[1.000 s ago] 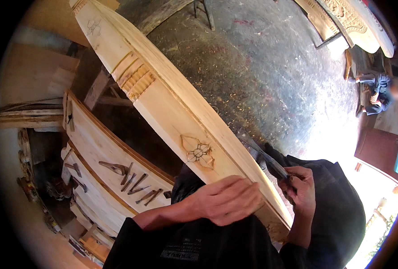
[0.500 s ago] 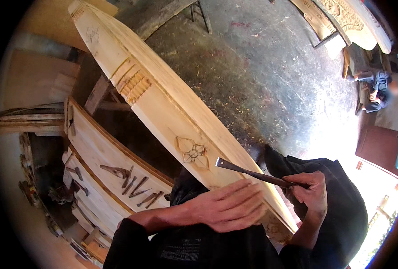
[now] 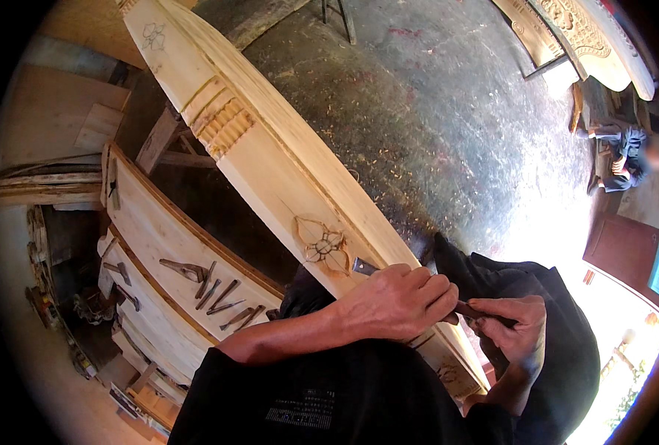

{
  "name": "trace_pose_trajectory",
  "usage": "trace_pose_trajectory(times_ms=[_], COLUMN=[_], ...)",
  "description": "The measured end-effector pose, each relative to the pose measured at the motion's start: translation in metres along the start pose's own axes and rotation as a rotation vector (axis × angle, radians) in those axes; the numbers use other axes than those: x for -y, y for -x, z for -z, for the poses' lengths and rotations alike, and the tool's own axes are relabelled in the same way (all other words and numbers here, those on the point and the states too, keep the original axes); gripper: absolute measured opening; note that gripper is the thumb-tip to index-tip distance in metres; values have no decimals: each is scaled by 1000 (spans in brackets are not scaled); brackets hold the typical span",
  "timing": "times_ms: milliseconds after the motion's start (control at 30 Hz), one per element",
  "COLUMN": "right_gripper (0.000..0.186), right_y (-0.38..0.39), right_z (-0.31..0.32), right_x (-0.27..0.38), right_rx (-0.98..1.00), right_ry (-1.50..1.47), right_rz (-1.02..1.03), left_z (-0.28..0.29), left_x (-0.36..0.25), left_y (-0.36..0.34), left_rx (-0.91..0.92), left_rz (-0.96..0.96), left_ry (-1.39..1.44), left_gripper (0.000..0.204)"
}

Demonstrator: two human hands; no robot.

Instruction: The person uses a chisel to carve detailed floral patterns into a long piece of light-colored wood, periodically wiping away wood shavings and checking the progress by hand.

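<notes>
One chisel [image 3: 365, 267] lies in the left grip [image 3: 394, 300] and right grip [image 3: 515, 326].

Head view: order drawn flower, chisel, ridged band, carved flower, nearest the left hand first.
1. Chisel: in the left hand.
2. Carved flower: just up and left.
3. Ridged band: farther up the beam.
4. Drawn flower: near the beam's upper end.

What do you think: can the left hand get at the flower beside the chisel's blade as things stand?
Probably yes: the flower lies uncovered close to the left hand, though that hand is closed around the chisel.
</notes>
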State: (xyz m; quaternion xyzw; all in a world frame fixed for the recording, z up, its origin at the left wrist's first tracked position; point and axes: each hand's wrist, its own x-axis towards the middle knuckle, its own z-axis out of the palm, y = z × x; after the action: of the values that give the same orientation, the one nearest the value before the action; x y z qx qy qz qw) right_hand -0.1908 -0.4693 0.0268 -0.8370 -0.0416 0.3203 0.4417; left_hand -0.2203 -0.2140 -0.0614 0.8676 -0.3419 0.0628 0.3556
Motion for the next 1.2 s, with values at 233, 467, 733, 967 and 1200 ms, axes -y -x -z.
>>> trace_pose_trajectory(times_ms=[233,467,733,967,1200], right_gripper=[27,26,27,27,27], right_y=[-1,-4,-22,-37,-66], right_z=[0,2,15,21,35], right_x=[6,21,27,19,25], right_rx=[-2,-11,44,75,146], right_ry=[12,-23,81,163,184], right_rz=[22,-73,29,139,155], left_z=[-3,-3,2,-1,0], left_x=[1,2,4,5,8], left_y=[1,-3,-10,-9,-15], left_rx=[29,5,-29,-46,-166], left_rz=[23,46,125,175,226], left_ry=[9,92,124,137,88], left_gripper=[29,27,28,29,30])
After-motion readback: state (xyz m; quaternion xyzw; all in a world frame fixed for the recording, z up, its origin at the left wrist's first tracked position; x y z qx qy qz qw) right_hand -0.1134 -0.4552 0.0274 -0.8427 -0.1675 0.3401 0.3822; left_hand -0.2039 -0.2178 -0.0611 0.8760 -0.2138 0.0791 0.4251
